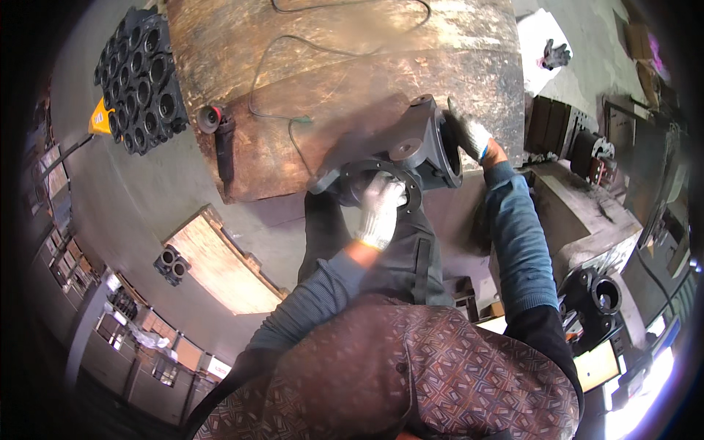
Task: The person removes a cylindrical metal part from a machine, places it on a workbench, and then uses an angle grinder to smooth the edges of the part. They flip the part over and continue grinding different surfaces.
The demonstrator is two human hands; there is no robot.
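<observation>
A dark grey metal pipe casting [403,147] with round bolt-holed flanges rests on the near edge of the worktable, one flange hanging over my legs. My left hand [383,209], in a white knit glove, reaches over the rim of that near flange, its fingers curled into the opening. At the right-hand flange, my right hand [471,136] grips the outer edge; its glove is white at the cuff and dark toward the fingers, which are partly blurred. Left of the casting lies an angle grinder [224,143] with a red disc face.
The worn wooden worktable [352,81] carries a thin dark cable [257,81]. Stacked black castings [139,81] stand on the floor at left, near a yellow pallet jack [100,117]. A wooden board [224,260] lies below. At right are a bench [579,205] and another black casting [587,304].
</observation>
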